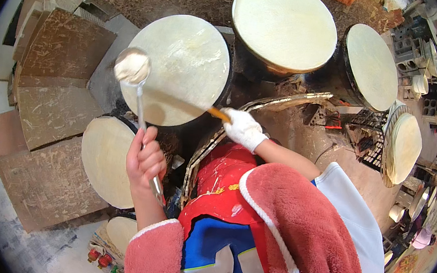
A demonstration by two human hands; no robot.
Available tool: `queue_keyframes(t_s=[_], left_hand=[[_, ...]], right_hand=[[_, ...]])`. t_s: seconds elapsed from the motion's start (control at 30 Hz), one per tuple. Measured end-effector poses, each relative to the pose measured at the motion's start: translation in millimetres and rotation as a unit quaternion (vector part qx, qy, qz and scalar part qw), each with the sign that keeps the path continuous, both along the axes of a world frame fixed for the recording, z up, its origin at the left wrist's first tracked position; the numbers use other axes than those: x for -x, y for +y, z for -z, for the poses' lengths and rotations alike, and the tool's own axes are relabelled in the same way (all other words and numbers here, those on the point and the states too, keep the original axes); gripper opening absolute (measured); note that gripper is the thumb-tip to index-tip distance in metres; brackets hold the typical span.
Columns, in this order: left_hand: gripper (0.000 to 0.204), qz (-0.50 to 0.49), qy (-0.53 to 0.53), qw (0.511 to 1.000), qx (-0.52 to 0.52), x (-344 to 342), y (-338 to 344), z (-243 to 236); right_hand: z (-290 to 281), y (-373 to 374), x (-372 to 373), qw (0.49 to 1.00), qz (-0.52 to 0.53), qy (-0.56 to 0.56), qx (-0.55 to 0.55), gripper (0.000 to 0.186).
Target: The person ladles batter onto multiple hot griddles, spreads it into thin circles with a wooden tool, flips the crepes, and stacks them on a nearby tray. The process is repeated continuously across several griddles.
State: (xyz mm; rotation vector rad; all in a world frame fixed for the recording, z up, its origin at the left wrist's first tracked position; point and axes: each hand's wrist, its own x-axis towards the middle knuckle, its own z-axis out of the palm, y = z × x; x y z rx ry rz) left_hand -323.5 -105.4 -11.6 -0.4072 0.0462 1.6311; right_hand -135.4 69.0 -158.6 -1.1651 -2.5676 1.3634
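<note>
Ladle handle sits clenched in the bare left hand at lower centre-left, its bowl heaped with pale batter above the left rim of the central round griddle. Right hand, white-gloved, grips an orange-handled spreader at the griddle's lower right edge. Step judged: batter about to be poured; the next move calls for tipping, then quick even spreading. Further griddles lie toward the upper right.

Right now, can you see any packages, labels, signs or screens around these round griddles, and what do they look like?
Printed packet: lower right edge, flat, orange and yellow with a picture on it.
Small bottles: bottom left on the floor, red caps.
No signs or screens show; the clutter at far right is too small to tell.
</note>
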Motion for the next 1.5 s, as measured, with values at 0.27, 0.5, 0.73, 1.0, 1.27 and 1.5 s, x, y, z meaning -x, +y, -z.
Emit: queue_keyframes(t_s=[0.27, 0.5, 0.73, 1.0, 1.27, 1.5], left_hand=[[0.029, -0.052, 0.071, 0.991, 0.099, -40.9, -24.2, -18.4], [0.030, -0.072, 0.047, 0.992, 0.096, -91.4, -1.9, -26.4], [0.029, -0.124, 0.018, 0.991, 0.053, -170.1, -1.9, -17.9], [0.029, -0.258, 0.042, 0.954, 0.146, -236.3, -12.6, -0.7], [0.029, -0.481, 0.007, 0.876, 0.042, -279.8, -147.3, -29.4], [0.032, -0.478, 0.359, 0.686, 0.414, -332.3, -252.9, -78.7]], right_hand=[[29.2, 122.0, -7.2, 0.968, 0.245, 0.013, -0.053, 0.030], [55.8, 131.1, -62.8, 0.964, 0.251, 0.005, -0.084, 0.027], [36.6, 321.7, -199.2, 0.799, 0.153, -0.354, -0.462, 0.027], [-24.6, 340.2, -64.3, 0.966, 0.114, 0.176, -0.154, 0.039], [3.4, 20.7, 47.2, 0.952, -0.230, 0.176, 0.100, 0.044], [-31.9, -179.6, 123.4, 0.876, -0.456, 0.147, -0.063, 0.049]])
